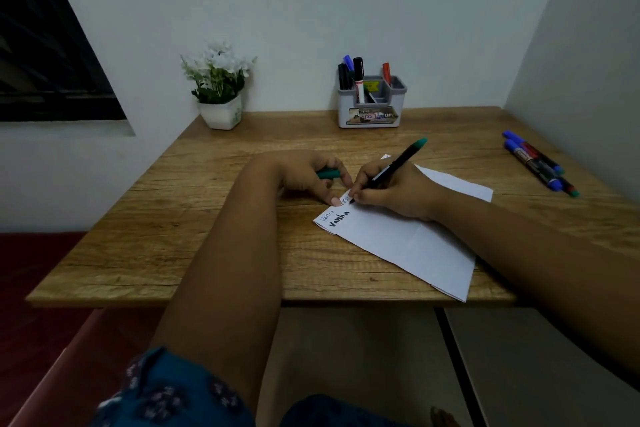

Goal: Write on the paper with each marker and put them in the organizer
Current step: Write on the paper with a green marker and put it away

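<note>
A folded white paper (398,239) lies on the wooden table (194,218), with handwriting near its left corner. My right hand (391,194) grips a black marker with a green end (398,163), its tip touching the paper's top edge. My left hand (304,173) holds the green cap (327,173) in its curled fingers, and one fingertip presses the paper's corner. The grey and white organizer (370,111) stands at the back of the table with several markers upright in it.
Several loose markers (536,163) with blue, red and green caps lie at the table's right side near the wall. A white pot of white flowers (220,94) stands at the back left. A dark window is on the left wall.
</note>
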